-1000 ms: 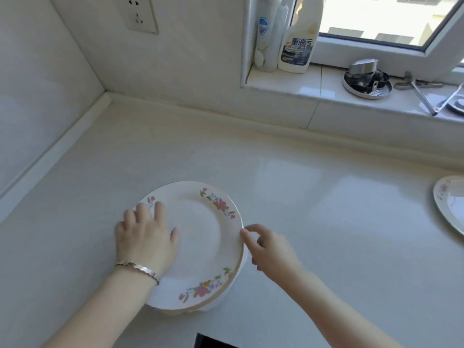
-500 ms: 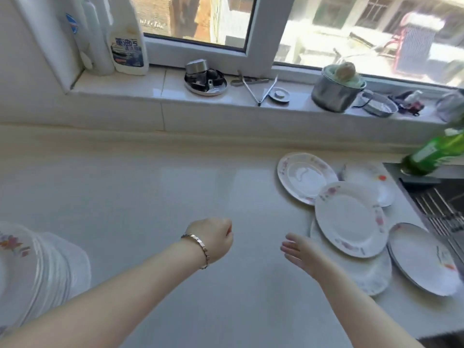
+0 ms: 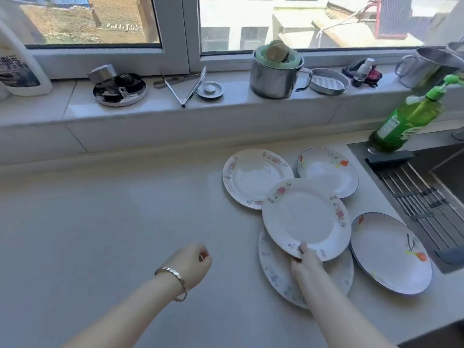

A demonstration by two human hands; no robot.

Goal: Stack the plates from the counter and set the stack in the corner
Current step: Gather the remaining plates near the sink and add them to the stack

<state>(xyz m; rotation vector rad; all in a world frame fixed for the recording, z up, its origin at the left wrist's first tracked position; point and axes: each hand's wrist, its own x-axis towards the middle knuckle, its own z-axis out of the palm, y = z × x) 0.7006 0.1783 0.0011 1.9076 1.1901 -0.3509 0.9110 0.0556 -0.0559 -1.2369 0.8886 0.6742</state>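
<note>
Several white plates lie spread on the counter at the right. My right hand (image 3: pixel 305 262) pinches the near rim of a pink-flowered plate (image 3: pixel 305 218) that rests on a larger blue-flowered plate (image 3: pixel 276 277). Another pink-flowered plate (image 3: pixel 253 177) lies behind to the left. Two dark-rimmed plates with orange marks sit at the back right (image 3: pixel 329 170) and the near right (image 3: pixel 390 252). My left hand (image 3: pixel 192 266), with a bracelet on the wrist, hovers over bare counter with its fingers curled, holding nothing. The stack is out of view.
A sink with a rack (image 3: pixel 421 197) borders the plates on the right, with a green soap bottle (image 3: pixel 404 121) at its back corner. The window sill holds a steel mug (image 3: pixel 275 75), tongs (image 3: pixel 185 84), a metal dish (image 3: pixel 327 81) and a white bottle (image 3: pixel 17 69).
Both hands left the stack at the left and moved right across the counter. My right hand has reached the spread plates and taken hold of the pink-flowered plate's rim.
</note>
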